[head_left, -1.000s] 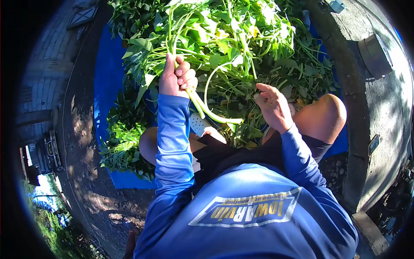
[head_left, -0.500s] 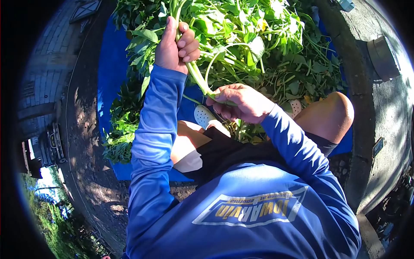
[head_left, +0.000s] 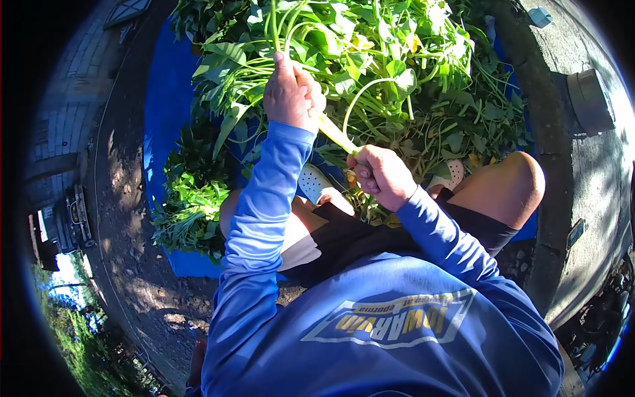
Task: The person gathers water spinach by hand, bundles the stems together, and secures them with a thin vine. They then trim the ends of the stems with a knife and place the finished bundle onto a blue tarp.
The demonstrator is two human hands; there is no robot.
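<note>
My left hand [head_left: 293,94] is closed around a bundle of long green leafy stems [head_left: 337,134], whose upper parts rise past my fist toward the leaves. Lower and to the right, my right hand [head_left: 383,175] is wrapped round the lower end of the same bundle. Between my two fists the pale stems run straight, and one thin stem curves up to a single leaf. Just beyond my hands lies a large heap of leafy greens [head_left: 370,46], with broad leaves and long stalks. The stem ends inside my right fist are hidden.
A blue tarp [head_left: 162,99] lies under the heap. A smaller bunch of greens [head_left: 192,208] rests at its left edge. Light perforated clogs [head_left: 311,182] are on my feet. A concrete ledge [head_left: 562,218] with a round grey container [head_left: 591,102] borders the right side.
My left hand has moved right and slightly down, turning its back up. My right hand has shifted right and down and closed into a fist round the stem ends.
</note>
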